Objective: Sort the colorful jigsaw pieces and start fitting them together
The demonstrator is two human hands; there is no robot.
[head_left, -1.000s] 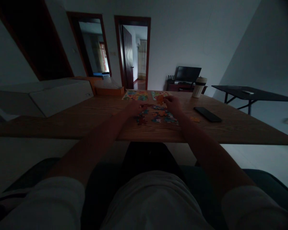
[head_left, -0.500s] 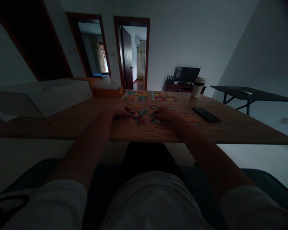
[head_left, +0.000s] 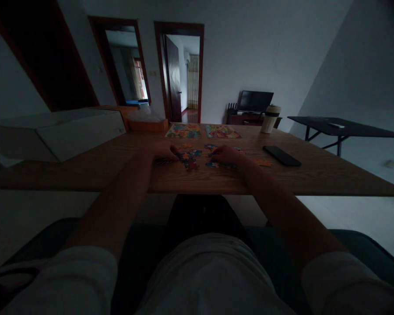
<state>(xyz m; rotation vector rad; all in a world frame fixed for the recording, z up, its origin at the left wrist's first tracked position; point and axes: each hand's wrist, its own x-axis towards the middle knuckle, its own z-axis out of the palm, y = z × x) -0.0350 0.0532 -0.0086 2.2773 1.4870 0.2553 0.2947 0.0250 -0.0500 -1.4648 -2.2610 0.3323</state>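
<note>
Small coloured jigsaw puzzle pieces (head_left: 192,165) lie in a loose cluster on the wooden table (head_left: 197,186), between and under my hands. My left hand (head_left: 164,151) is at the cluster's left side, thumb and fingers closed on a dark puzzle piece (head_left: 176,152). More pieces lie partly hidden beneath that hand. On the right side, my right hand (head_left: 226,155) is curled low over more pieces, its fingertips closed at a puzzle piece (head_left: 213,154) that they mostly cover. Dim light blurs the fine detail.
Two colourful puzzle pictures (head_left: 184,131) lie behind the pieces. To the right are a black phone (head_left: 281,156) and a pale tumbler (head_left: 271,119). A white box (head_left: 82,135) and an orange tray (head_left: 149,126) holding clear plastic stand left. A black folding table (head_left: 348,127) is beyond.
Both hands stay almost where they were, with only slight finger movement at the pieces. The whole view has shifted a little.
</note>
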